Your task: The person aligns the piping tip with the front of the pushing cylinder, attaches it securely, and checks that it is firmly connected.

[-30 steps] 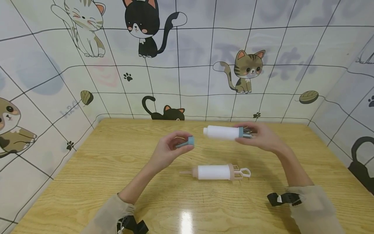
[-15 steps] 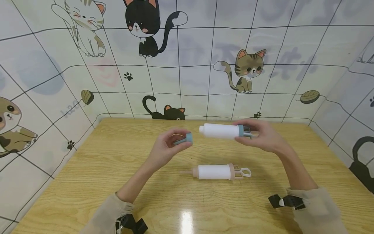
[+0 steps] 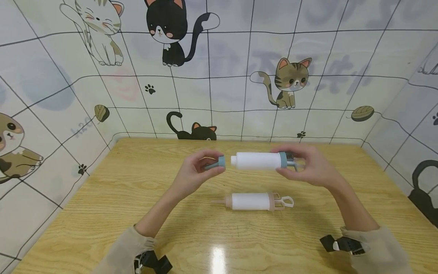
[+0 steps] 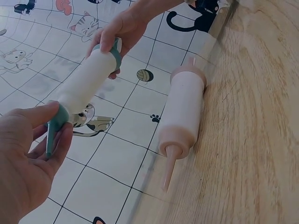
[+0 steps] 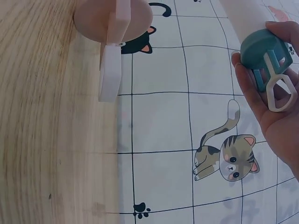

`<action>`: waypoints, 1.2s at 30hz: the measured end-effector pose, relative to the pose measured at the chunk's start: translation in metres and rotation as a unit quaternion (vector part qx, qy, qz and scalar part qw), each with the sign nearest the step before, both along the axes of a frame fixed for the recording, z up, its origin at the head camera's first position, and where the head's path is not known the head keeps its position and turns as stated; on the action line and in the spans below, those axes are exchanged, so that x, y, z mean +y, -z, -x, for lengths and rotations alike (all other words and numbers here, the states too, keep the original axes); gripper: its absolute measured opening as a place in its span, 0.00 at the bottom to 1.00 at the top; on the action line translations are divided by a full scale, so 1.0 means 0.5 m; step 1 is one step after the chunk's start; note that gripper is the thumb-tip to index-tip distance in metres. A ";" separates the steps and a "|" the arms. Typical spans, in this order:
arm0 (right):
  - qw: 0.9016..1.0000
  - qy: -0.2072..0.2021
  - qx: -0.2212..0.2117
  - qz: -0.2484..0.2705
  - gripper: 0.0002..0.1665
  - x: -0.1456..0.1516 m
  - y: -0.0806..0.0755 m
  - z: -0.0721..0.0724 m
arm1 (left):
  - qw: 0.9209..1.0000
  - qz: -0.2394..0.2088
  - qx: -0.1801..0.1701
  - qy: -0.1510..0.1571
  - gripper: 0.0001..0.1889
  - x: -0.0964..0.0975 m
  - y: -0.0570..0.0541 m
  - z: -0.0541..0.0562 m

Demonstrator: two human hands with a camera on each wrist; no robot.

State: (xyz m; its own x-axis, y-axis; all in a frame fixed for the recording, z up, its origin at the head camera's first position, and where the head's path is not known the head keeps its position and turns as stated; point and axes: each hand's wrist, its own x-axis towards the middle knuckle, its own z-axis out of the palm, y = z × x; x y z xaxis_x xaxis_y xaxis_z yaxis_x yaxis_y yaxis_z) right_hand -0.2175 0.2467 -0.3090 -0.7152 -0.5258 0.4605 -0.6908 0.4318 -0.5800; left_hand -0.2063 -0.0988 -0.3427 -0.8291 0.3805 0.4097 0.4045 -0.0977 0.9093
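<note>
My left hand (image 3: 191,173) pinches a teal nozzle (image 3: 221,161) with a narrow spout that points back toward the palm. Opposite it, my right hand (image 3: 316,167) grips a syringe with a white barrel (image 3: 258,161) and teal collar (image 3: 283,160), held level above the table. The barrel's white tip faces the nozzle, with a small gap between them in the head view. From the right wrist, a white plunger ring (image 5: 280,93) shows near the palm. Below both hands lies a second syringe (image 3: 251,201), white with beige-pink ends, nozzle toward the left.
The wooden table (image 3: 137,190) runs back to a wall covering (image 3: 226,91) printed with cats and grid lines. Black camera mounts (image 3: 343,243) sit at the sleeve cuffs. A bright reflection shows near the table's front.
The right hand has brought the teal-collared syringe left and, lately, slightly down, in line with the nozzle. The left hand shifted slightly left, then stayed. The second syringe has not moved.
</note>
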 end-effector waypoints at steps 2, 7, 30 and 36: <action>1.000 -0.005 0.008 0.001 0.30 -0.001 0.001 -0.002 | 1.000 0.004 0.000 0.003 0.17 0.001 -0.001 -0.002; 1.000 -0.006 0.009 0.003 0.30 -0.008 0.000 -0.008 | 1.000 0.004 -0.001 0.010 0.17 0.005 -0.001 -0.005; 1.000 -0.016 0.006 0.002 0.30 -0.030 0.004 -0.021 | 1.000 0.003 0.020 0.009 0.18 0.009 0.000 -0.005; 1.000 -0.018 0.009 0.001 0.30 -0.030 0.009 -0.018 | 0.999 -0.007 0.033 0.003 0.20 0.011 0.008 -0.002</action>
